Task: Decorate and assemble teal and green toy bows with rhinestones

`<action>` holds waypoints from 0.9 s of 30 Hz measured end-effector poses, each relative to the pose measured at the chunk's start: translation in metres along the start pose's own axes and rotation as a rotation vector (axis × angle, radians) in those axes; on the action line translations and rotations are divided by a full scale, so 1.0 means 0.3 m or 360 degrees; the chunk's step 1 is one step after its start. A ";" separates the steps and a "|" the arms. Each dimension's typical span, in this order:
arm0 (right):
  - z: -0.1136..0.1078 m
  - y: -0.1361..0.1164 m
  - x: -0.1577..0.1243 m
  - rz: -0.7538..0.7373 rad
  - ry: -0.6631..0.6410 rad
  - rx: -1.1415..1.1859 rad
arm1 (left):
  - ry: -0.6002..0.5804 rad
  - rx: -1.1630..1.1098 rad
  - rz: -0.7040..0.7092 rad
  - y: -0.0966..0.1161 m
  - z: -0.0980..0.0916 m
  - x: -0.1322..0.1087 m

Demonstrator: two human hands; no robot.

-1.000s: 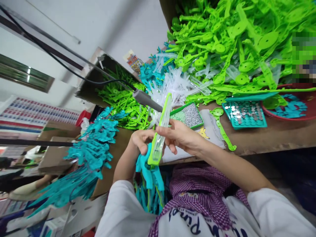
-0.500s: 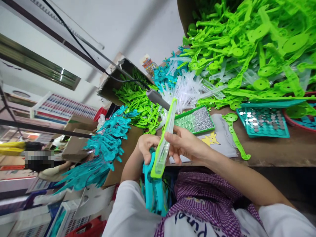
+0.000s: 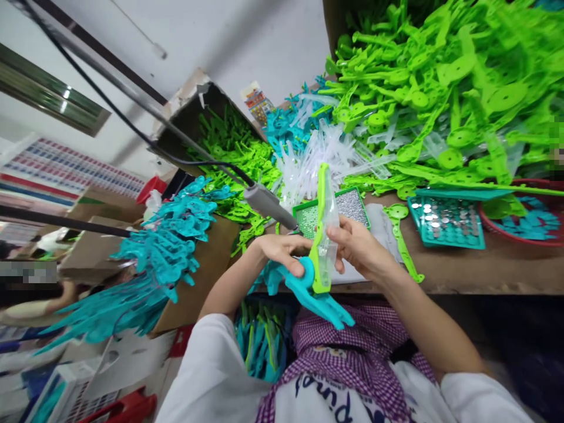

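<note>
Two glossy plastics: strip (image 3: 323, 197), teal paddle (image 3: 328, 305).

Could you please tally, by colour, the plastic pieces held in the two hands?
Teal piece, in the left hand: 1
Green piece, in the right hand: 1
Clear piece, lying against the green one: 1
Total: 3

Green parts heap (image 3: 440, 76) and gray tool (image 3: 269, 205) block the bench (image 3: 484, 273) beyond the hands (image 3: 359, 249); its front lies bare.
</note>
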State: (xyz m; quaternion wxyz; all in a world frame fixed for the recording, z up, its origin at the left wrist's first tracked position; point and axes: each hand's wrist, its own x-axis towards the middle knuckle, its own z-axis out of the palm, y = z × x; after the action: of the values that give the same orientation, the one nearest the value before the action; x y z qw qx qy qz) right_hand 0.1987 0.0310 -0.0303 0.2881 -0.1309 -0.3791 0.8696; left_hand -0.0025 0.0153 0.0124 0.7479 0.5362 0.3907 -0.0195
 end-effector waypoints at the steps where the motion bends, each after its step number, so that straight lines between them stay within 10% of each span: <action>1: -0.029 0.006 -0.012 -0.0017 0.0034 -0.0046 | -0.0011 -0.0003 0.0027 0.000 0.007 0.027; 14: -0.180 0.000 -0.019 0.0037 0.0269 -0.0633 | -0.0083 -0.0068 0.0268 -0.044 -0.007 0.155; 20: -0.174 0.108 -0.192 -0.0488 0.0973 -0.1004 | -0.0060 -0.0100 0.0291 -0.054 -0.017 0.175; 27: -0.166 0.333 -0.365 -0.0118 0.0516 -0.0563 | -0.0091 -0.0109 0.0326 -0.072 -0.023 0.220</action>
State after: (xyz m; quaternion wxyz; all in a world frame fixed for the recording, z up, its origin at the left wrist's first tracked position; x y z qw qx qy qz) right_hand 0.2683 -0.0602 -0.1364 0.3494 -0.3033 -0.4787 0.7462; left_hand 0.0298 0.0374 -0.0453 0.7747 0.5467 0.3128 0.0549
